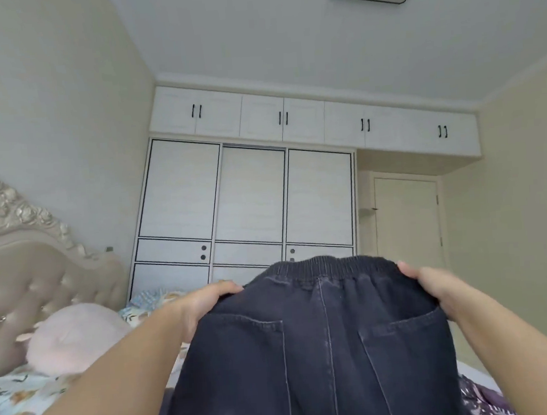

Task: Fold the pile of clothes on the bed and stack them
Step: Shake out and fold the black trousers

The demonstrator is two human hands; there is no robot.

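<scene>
Up in front of the camera, a pair of dark trousers (312,341) is held by its elastic waistband, the back pockets facing the viewer and the legs hanging down out of view. Both hands grip the waist: the left hand (204,306) pinches the left corner with its thumb on top, and the right hand (435,288) curls round the right corner. Below and to the left lies the bed (15,398) with a patterned sheet, a pink cushion (73,337) and a tufted headboard (24,259). A white wardrobe (249,202) stands behind.
</scene>
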